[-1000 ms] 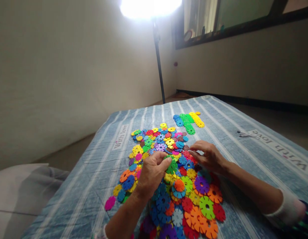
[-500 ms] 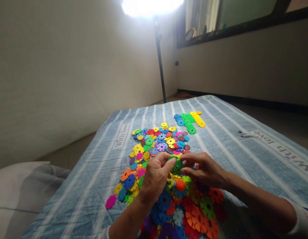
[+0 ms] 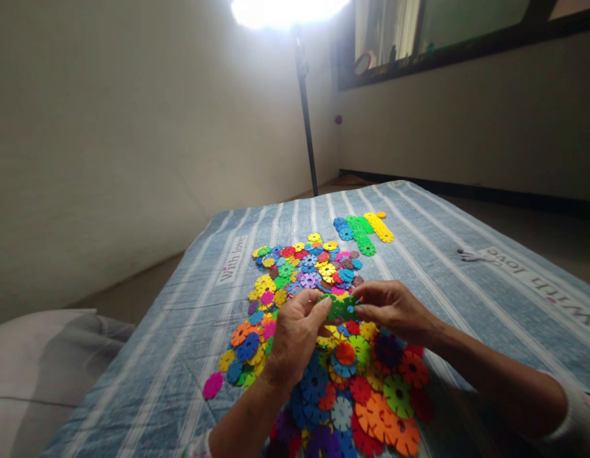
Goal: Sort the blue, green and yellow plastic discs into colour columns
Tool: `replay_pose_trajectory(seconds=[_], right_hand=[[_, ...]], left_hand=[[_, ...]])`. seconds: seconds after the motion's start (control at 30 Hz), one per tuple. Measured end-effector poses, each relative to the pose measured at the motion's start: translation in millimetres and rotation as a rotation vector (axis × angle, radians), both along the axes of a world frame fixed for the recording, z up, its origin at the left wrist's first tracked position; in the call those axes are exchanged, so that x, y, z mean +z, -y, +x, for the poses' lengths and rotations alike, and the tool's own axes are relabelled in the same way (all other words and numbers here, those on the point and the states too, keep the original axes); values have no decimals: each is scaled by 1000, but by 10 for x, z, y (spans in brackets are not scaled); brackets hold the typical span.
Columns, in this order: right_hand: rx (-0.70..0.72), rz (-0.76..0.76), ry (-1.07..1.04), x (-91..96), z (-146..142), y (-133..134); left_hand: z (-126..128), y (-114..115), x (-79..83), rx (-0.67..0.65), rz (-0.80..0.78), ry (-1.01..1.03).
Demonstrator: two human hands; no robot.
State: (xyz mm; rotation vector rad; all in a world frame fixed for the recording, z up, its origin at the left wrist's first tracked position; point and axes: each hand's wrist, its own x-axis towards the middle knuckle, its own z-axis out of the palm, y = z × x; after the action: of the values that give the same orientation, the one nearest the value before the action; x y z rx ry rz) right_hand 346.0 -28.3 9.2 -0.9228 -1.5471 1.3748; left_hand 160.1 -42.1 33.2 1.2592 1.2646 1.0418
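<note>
A lamp [image 3: 291, 11] at the top edge burns out to flat white, its glare spreading over the pale wall [image 3: 256, 83] behind. Farther out, the wall fades to dull grey-brown, and the corner below the window [image 3: 466, 32] sits in gloom. Light falls from ahead onto the striped cloth [image 3: 180, 331], leaving a soft, dark shadow under the right forearm [image 3: 495, 375]. The nearest discs [image 3: 341, 413] are partly shaded. The held green discs [image 3: 341, 310] look soft, their edges hard to separate. Wide-angle stretching pulls at the sides.
</note>
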Motion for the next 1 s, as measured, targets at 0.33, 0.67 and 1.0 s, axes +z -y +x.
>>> replay_pose_trajectory(seconds=[0.33,0.67,1.0], right_hand=[[-66,-21,-53,49,17,12],[-13,-45,-79,-51,-52,24],[-67,116,152,-42,-43,57]], left_hand=[[52,27,54,5,-108,159],[79,77,37,-102,-171,207],[87,116,43,-188,-42,5]])
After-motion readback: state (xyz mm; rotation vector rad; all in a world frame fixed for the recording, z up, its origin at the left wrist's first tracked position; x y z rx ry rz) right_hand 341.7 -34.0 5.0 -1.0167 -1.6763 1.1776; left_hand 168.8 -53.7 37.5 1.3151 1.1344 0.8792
